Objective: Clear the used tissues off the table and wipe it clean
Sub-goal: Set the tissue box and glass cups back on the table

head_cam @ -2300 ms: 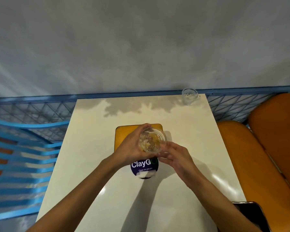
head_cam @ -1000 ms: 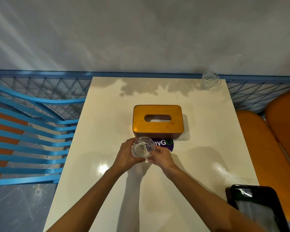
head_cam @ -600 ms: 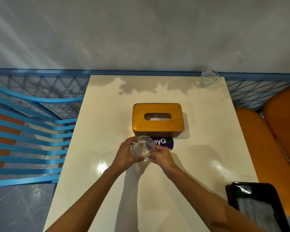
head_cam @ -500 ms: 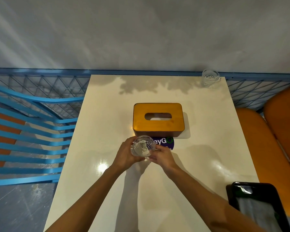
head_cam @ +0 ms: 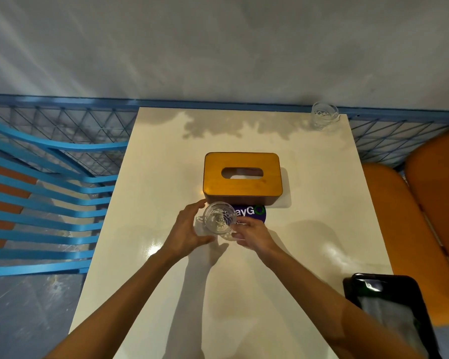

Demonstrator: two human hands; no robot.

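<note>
Both hands out over the middle of the cream desk (head_cam: 153, 161), meeting around a clear cut-glass mug (head_cam: 219, 221). Left hand (head_cam: 187, 233) cupped on the mug's left side, fingers (head_cam: 196, 206) curled loosely round its far wall and thumb below, partly spread rather than clamped. Right hand (head_cam: 253, 234) against the mug's right side, fingers bent in toward the glass and touching it. Cannot tell whether the mug stands on the desk or hangs just above it.

Just beyond the mug, a purple round sticker (head_cam: 253, 213) with white and green lettering, partly hidden by the glass. Beyond that, at the centre of the desk, a wooden tissue box (head_cam: 242, 177) with an oval slot on top and white tissue showing inside. No loose used tissues seen anywhere on the desk surface.

At the far right corner, a second clear glass (head_cam: 324, 118), upright, right at the edge. At the near right corner, a black-cased phone (head_cam: 392, 312) lying over the edge. Off the left edge, a blue slatted chair (head_cam: 49, 203); off the right edge, orange seats (head_cam: 412, 216).
</note>
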